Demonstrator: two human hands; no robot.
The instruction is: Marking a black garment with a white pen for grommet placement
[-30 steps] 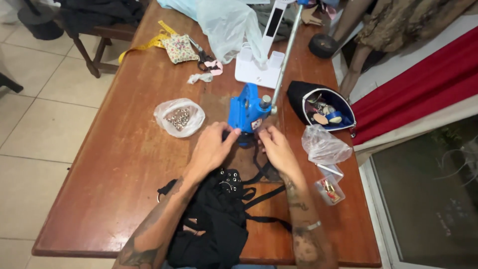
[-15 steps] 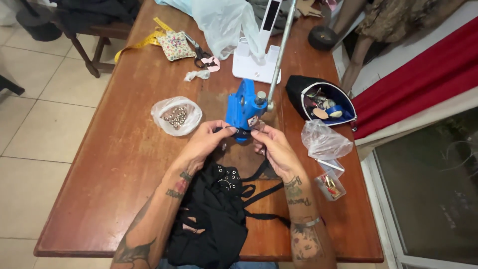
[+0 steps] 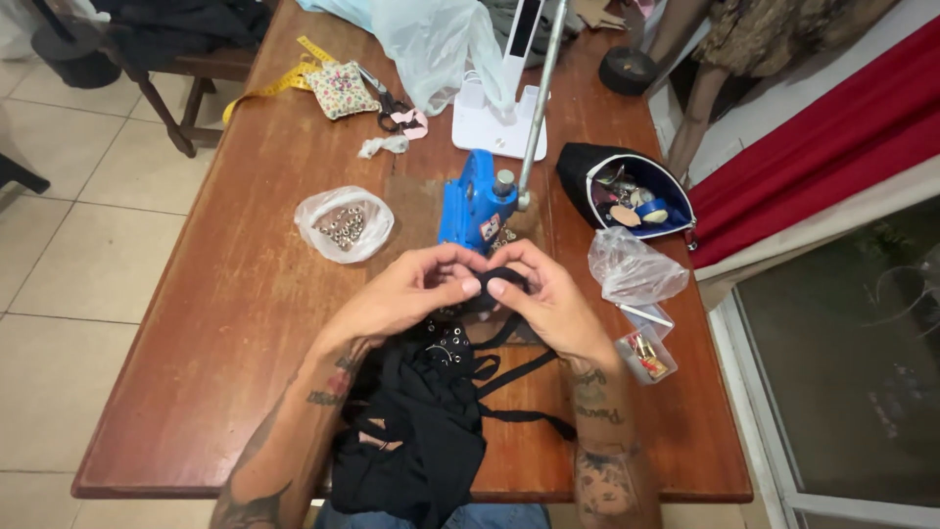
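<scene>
Since a moment ago both hands have drawn back from the blue hand press (image 3: 477, 204) toward the body and closed in on each other, lifting a black strap (image 3: 504, 278) up between them. The left hand (image 3: 411, 290) and the right hand (image 3: 546, 294) now meet thumb to thumb just in front of the press, each grip pinching the strap, which arches over the fingertips. The strap belongs to a black garment (image 3: 416, 421) with small metal eyelets, bunched on the wooden bench (image 3: 235, 323) between the forearms and spilling over the near edge; thin black straps trail from it to the right.

The press stands upright at the middle of the bench, its long metal lever (image 3: 541, 93) rising away from the person. To its left lies a clear plastic bag of small metal eyelets (image 3: 344, 224). To its right sits an open black pouch with blue lining (image 3: 627, 191), holding small items. Nearer the right hand lie a crumpled clear plastic bag (image 3: 634, 267) and a small clear box (image 3: 646, 355).

At the far end of the bench are a floral pincushion (image 3: 342, 90), a yellow tape measure (image 3: 262, 86), scissors (image 3: 390, 103) and a white lamp base (image 3: 497, 122).
</scene>
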